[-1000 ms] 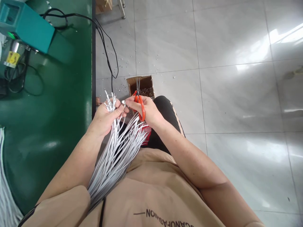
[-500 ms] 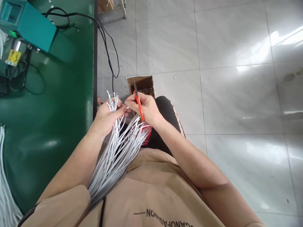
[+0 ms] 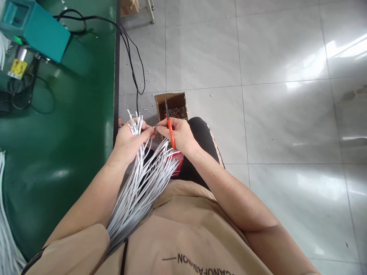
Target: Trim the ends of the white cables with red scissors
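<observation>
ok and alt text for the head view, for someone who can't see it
A person's left hand grips a bundle of thin white cables, and the right hand, holding orange-handled scissors, is close beside it. Just beyond them, an open cardboard box holds small scraps, with a green table on the left.

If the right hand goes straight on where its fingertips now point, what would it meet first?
Probably a small pale piece just before the right hand, then immediately the left hand. Depth is unclear, so they may already touch.
</observation>
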A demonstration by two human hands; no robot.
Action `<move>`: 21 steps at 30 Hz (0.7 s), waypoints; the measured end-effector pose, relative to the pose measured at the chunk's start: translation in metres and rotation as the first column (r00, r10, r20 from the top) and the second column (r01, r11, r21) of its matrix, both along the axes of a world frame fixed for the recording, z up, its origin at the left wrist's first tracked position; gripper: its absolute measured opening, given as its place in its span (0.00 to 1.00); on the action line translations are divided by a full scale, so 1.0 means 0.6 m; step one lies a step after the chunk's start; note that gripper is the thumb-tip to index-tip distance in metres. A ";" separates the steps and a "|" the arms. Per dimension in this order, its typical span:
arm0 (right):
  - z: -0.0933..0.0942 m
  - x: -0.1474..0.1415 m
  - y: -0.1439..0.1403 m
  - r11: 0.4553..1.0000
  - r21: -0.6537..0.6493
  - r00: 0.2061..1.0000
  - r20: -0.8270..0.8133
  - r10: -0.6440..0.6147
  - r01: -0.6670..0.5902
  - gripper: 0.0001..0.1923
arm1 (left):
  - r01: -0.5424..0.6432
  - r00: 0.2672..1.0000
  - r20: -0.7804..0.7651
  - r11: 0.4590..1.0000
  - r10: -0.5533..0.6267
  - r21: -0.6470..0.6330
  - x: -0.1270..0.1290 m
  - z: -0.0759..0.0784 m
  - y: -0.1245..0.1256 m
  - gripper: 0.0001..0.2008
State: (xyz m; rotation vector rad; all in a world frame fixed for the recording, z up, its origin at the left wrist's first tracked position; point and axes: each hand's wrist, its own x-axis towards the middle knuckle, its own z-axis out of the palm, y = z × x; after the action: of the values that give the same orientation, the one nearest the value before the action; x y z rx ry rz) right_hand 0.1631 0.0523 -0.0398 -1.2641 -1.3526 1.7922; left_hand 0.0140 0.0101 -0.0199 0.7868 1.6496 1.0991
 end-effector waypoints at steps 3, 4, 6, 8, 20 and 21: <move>-0.010 0.002 0.004 0.980 0.198 0.983 0.178 -0.053 0.017 0.08 | -0.005 0.996 0.085 0.999 0.007 -0.032 0.000 0.008 0.000 0.16; -0.014 0.003 0.005 0.966 0.255 0.965 0.245 -0.094 0.030 0.08 | 0.010 0.994 0.107 0.999 -0.005 -0.045 0.000 0.011 0.000 0.16; -0.016 0.004 0.009 0.944 0.328 0.933 0.324 -0.157 0.045 0.10 | 0.060 0.989 0.141 0.995 -0.049 -0.079 -0.003 0.015 -0.001 0.15; -0.011 0.004 0.012 0.924 0.377 0.927 0.321 -0.193 0.062 0.08 | 0.086 0.980 0.188 0.990 -0.064 -0.113 -0.007 0.016 -0.001 0.16; 0.008 0.005 0.008 0.992 -0.110 0.961 -0.262 -0.082 0.055 0.18 | 0.123 0.961 0.257 0.991 -0.103 -0.061 -0.010 0.013 0.000 0.15; 0.006 0.005 0.008 0.993 -0.121 0.949 -0.312 -0.047 0.009 0.18 | 0.124 0.960 0.258 0.991 -0.106 -0.053 -0.010 0.012 0.000 0.15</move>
State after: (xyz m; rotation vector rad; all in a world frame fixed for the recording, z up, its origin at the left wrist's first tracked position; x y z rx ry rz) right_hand 0.1663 0.0570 -0.0361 -0.9951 -1.0584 1.9792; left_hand 0.0078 0.0100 -0.0126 0.6586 1.4007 1.0109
